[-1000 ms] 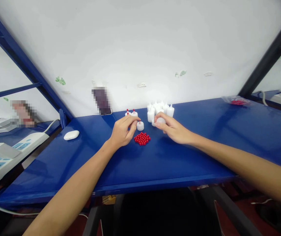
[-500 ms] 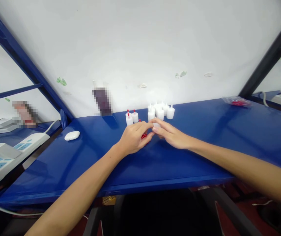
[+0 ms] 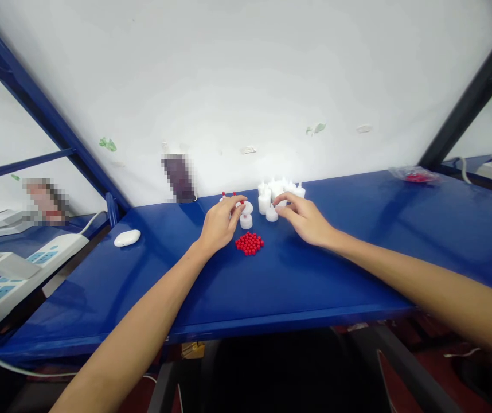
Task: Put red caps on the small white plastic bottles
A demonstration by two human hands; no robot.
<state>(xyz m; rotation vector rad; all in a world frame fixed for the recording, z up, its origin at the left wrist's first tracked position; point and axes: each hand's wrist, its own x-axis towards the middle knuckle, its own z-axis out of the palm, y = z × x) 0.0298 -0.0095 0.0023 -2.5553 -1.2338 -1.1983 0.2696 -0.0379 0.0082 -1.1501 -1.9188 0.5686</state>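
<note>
Lying closest to you, the red caps [image 3: 249, 243] sit loose in a pile on the blue table [image 3: 272, 292]. No dish holds them, so one bump from your wrist could send them rolling. The white case [image 3: 127, 238] off to the left looks shut, and what's inside is hidden.

Just past the pile stands the front bottle [image 3: 246, 222]. Your left hand [image 3: 219, 222] seems to pinch the red tip of a held bottle [image 3: 248, 207], right behind and above the front one. If that pinch slips, it may drop and knock the front one over.

Your right hand [image 3: 307, 221] curls by the top of a side bottle [image 3: 272, 215]; I can't tell if it grips or is only near. A hard nudge could tip that one into its neighbors.

Farther back, two red tips [image 3: 234, 194] peek out past your left hand. The bunch of bottles [image 3: 264, 202] stands upright, close together. You can't see what's in them. Farthest off, the clear bag [image 3: 418, 176] has something red in it, maybe more caps.
</note>
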